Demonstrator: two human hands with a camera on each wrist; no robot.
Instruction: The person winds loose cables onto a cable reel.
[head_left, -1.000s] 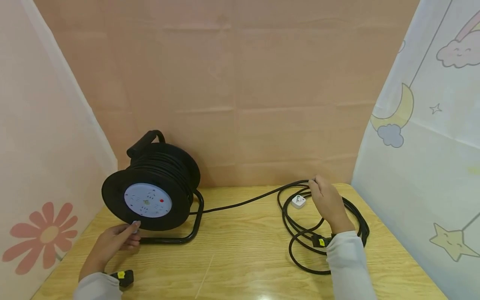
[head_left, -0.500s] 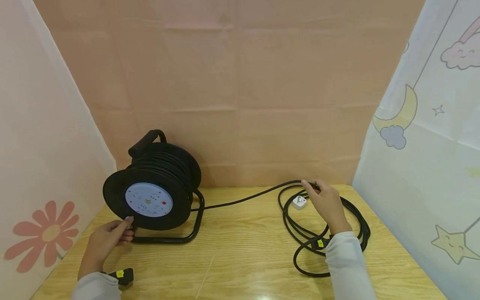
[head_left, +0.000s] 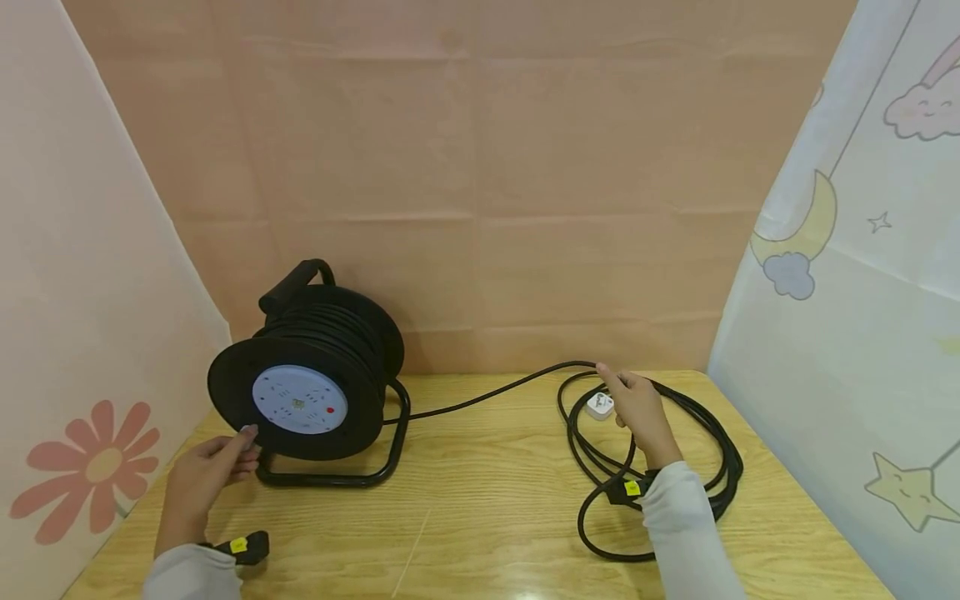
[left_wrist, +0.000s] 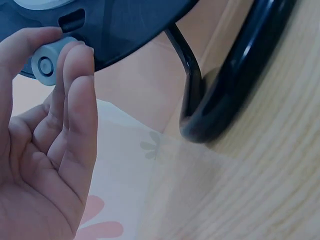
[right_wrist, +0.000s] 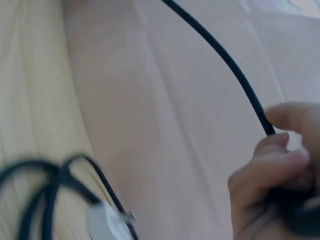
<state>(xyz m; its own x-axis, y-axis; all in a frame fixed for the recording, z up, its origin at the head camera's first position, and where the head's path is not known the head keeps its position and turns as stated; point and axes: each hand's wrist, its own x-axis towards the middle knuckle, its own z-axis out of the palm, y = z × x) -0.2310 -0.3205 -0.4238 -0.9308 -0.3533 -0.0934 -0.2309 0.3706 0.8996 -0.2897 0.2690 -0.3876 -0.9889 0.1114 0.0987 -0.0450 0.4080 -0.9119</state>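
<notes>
Left hand [head_left: 201,477]: its fingers [left_wrist: 75,80] pinch the small grey knob [left_wrist: 47,64] on the front rim of the cable reel [head_left: 307,379].
Knob: caught between thumb and fingertips at the lower left edge of the reel's black disc, just above the palm.
Reel: stands upright on its black tube stand [head_left: 352,477], whose bent tube lies just right of the left fingers.
Right hand [head_left: 639,408]: its fingers [right_wrist: 267,162] are curled round the black cable [head_left: 495,392], gripping it at the far side of the loose coil.
Cable: from the right fingertips it stretches left to the reel; behind the hand it lies in loops [head_left: 660,492] on the wooden table [head_left: 480,517].
White plug [head_left: 599,406]: lies inside the loops, just beside the right fingers.
</notes>
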